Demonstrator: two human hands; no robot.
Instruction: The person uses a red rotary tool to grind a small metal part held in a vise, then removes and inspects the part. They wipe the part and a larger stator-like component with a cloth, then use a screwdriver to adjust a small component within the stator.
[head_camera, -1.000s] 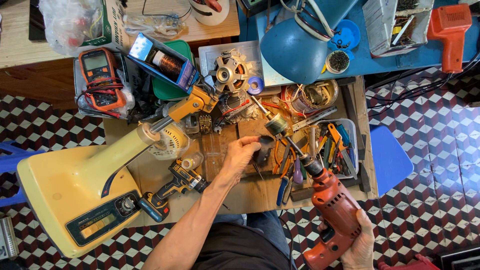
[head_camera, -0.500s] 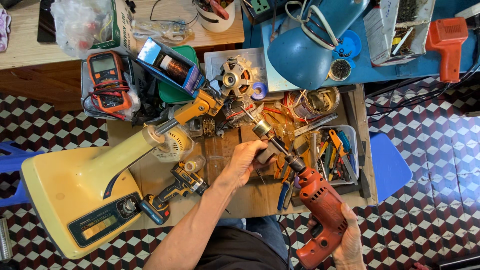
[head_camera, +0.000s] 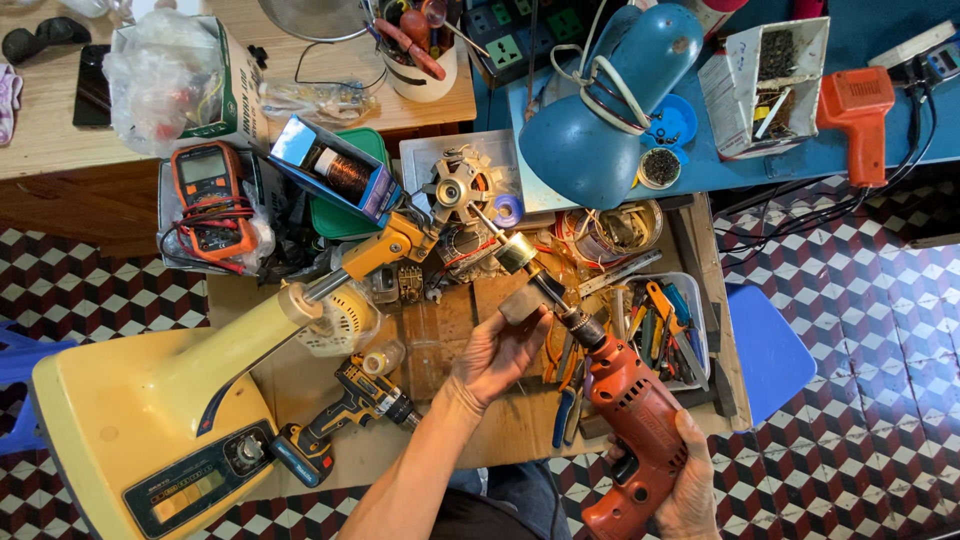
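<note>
right hand (head_camera: 690, 480): wrapped tight round the grip of the red drill (head_camera: 630, 420), near edge of the table (head_camera: 450, 450), right of middle.
left hand (head_camera: 500, 350): fingers curled round a small grey block (head_camera: 520, 300), pinching it just beside the drill's chuck. Can't tell if block and chuck actually touch.
drill: pointing away and to the left, with a long shaft (head_camera: 510, 245) in the chuck that carries a brass-coloured drum and runs up toward the fan motor (head_camera: 455, 190) at the far side.
around it: yellow fan stand (head_camera: 160, 420) lying across the left, cordless drill (head_camera: 345, 415) near it, orange multimeter (head_camera: 210, 195) far left, tray of pliers (head_camera: 665, 320) just right of the drill, blue lamp (head_camera: 590, 130) beyond.
what could go wrong: my guess, if the trigger gets squeezed the left fingers are right next to the spinning chuck and could get nipped. Loose wires near the motor might wrap the shaft too.
</note>
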